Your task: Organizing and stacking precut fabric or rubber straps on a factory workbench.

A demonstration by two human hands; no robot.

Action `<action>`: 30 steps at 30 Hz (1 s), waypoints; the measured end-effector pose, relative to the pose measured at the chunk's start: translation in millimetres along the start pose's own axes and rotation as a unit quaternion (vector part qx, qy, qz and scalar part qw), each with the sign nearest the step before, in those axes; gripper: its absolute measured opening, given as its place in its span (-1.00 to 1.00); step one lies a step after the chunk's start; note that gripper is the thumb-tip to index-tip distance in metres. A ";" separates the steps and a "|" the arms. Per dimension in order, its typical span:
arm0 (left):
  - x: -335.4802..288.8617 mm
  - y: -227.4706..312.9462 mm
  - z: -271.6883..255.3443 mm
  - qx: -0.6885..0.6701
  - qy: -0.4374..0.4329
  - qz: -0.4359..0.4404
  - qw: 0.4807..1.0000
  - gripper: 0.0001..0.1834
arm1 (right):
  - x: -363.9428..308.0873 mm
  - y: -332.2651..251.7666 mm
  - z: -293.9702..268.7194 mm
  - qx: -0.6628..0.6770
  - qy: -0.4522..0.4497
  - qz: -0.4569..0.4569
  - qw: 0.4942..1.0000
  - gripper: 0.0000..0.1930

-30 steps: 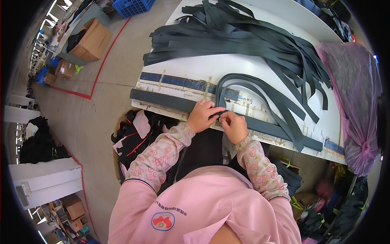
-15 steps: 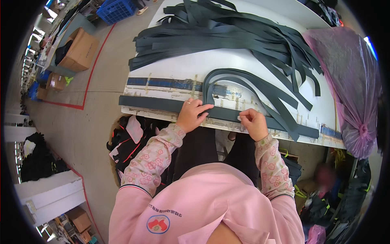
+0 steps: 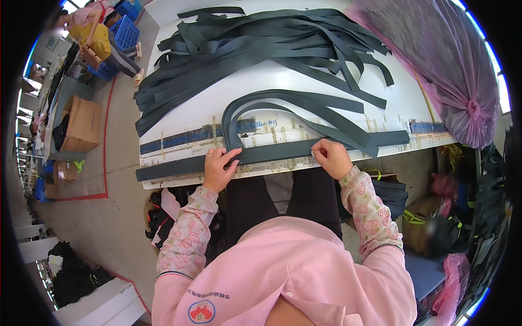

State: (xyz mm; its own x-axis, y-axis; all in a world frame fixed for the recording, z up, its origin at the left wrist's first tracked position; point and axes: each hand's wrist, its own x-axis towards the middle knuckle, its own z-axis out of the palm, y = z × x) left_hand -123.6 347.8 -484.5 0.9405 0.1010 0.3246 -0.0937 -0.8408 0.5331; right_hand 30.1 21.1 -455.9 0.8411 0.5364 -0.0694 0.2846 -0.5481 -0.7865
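A long dark grey-green fabric strip [image 3: 185,166] lies flat along the near edge of the white table. My left hand [image 3: 219,169] rests on it, left of the middle, thumb and forefinger spread apart. Just beyond those fingers, a looped bundle of similar strips [image 3: 231,119] curves up and over to the right. Farther right, my right hand [image 3: 334,160] is closed in a pinch at the strip's near edge. Between its fingertips shows a small white piece [image 3: 313,153], mostly hidden, its kind unclear.
A big pile of loose strips [image 3: 255,46] covers the far table. A pink translucent plastic bag [image 3: 451,70], tied shut, bulges at the right. At upper left a person [image 3: 95,38] stands by a blue crate [image 3: 125,32]; a cardboard box [image 3: 82,124] stands nearer.
My view has turned, so the table appears shifted left and tilted. Both hands stay on or at the strip, the right one still pinching the white piece. A person has come into view at upper left.
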 end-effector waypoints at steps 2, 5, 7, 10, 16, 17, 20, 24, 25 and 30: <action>0.1 -0.3 -0.1 -0.004 0.002 -0.006 1.000 -0.60 | 0.0 -1.5 1.1 -0.007 0.014 -0.014 1.000 -0.90; 0.4 -0.1 0.4 0.000 0.015 0.009 1.000 -0.60 | -0.2 -3.4 0.8 -0.013 0.018 -0.009 1.000 -0.90; 0.0 -0.8 1.2 0.000 0.014 0.010 1.000 -0.60 | 0.0 -4.8 0.6 -0.015 0.011 -0.007 1.000 -0.91; -0.9 -1.3 1.7 -0.001 0.019 0.011 1.000 -0.60 | -0.1 -3.6 3.9 -0.029 0.024 -0.022 0.999 -0.93; -1.7 -1.7 1.2 -0.001 0.026 0.019 0.999 -0.60 | -0.7 -2.4 10.2 -0.060 0.050 -0.045 0.996 -0.94; -1.4 -1.1 1.2 -0.002 0.025 0.015 1.000 -0.60 | 0.1 0.5 9.2 -0.060 0.052 -0.044 0.996 -0.94; 0.0 -1.8 1.7 0.005 0.021 0.014 1.000 -0.60 | 3.9 7.9 -1.5 -0.070 -0.008 -0.061 0.996 -0.94; 8.0 4.1 0.7 -0.007 -0.004 0.019 1.000 -0.55 | 0.0 8.3 -21.3 0.120 0.000 0.028 0.992 -0.90; 7.4 5.3 -2.7 -0.001 -0.010 0.022 1.000 -0.51 | -0.6 2.1 -19.2 0.118 0.002 0.026 0.993 -0.90; -3.8 -3.7 -3.0 0.005 -0.013 -0.009 1.000 -0.56 | -5.6 -36.9 38.3 0.132 -0.103 -0.062 0.984 -0.83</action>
State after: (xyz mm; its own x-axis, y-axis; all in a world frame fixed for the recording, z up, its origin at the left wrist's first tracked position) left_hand -127.8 352.1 -485.3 0.9504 0.1014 0.2942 -0.0743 -0.8441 0.5309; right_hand -2.7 62.9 -450.0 0.6884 0.7224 -0.0652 0.2260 -0.2990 -0.9271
